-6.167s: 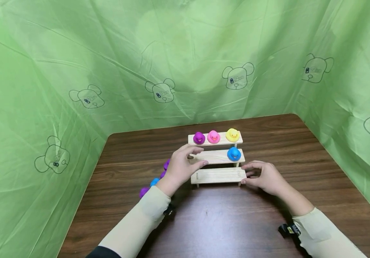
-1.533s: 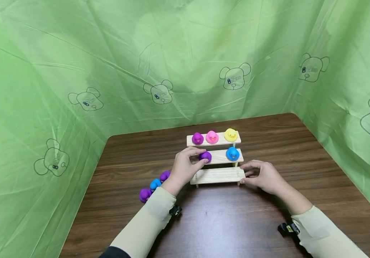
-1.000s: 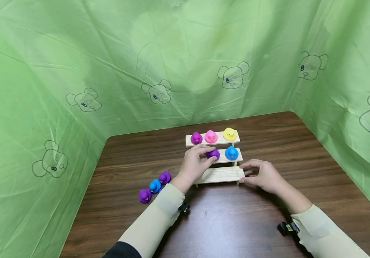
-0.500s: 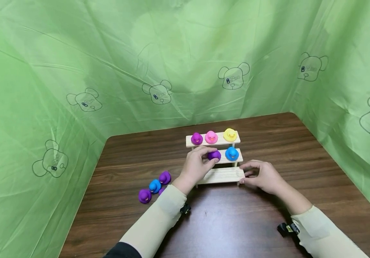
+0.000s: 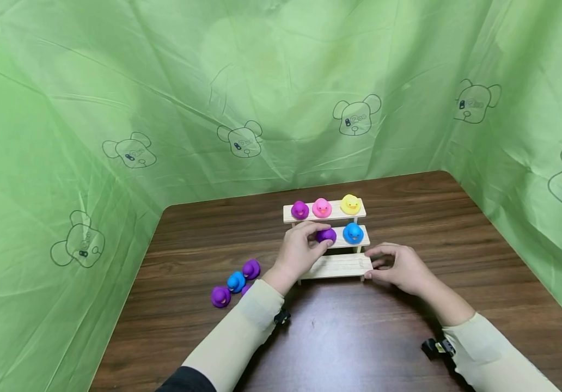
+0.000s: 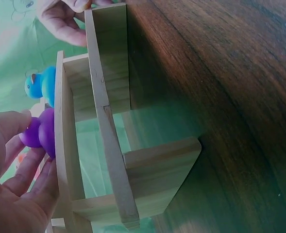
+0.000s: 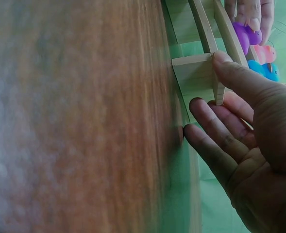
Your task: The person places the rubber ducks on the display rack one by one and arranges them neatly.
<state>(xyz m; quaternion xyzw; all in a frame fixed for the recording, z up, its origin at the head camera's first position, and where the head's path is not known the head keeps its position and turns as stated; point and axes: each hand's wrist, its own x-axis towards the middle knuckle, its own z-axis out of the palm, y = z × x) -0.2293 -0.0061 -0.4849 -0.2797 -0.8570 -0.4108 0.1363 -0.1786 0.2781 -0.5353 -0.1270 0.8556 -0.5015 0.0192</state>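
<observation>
My left hand (image 5: pixel 298 250) pinches a purple rubber duck (image 5: pixel 327 236) between thumb and fingers at the middle shelf of a three-step wooden stand (image 5: pixel 335 267). In the left wrist view this purple duck (image 6: pixel 40 132) sits right at the board, beside a blue duck (image 6: pixel 42 86). My right hand (image 5: pixel 401 267) grips the right end of the bottom shelf; in the right wrist view its thumb (image 7: pixel 240 77) lies on the board's edge, with fingers round the end. On the top shelf stand a purple duck (image 5: pixel 299 210), a pink duck (image 5: pixel 322 208) and a yellow duck (image 5: pixel 350 204).
Left of the stand, on the brown wooden table (image 5: pixel 202 239), lie a purple duck (image 5: pixel 251 269), a blue duck (image 5: pixel 236 281) and another purple duck (image 5: pixel 220 296). One more purple duck (image 5: pixel 245 289) is partly hidden by the left sleeve. A green curtain (image 5: pixel 281 81) surrounds the table.
Over the last several seconds the left hand, earlier without a visible duck, brought a purple one onto the middle shelf and moved it right, towards the blue duck. The right hand stayed put.
</observation>
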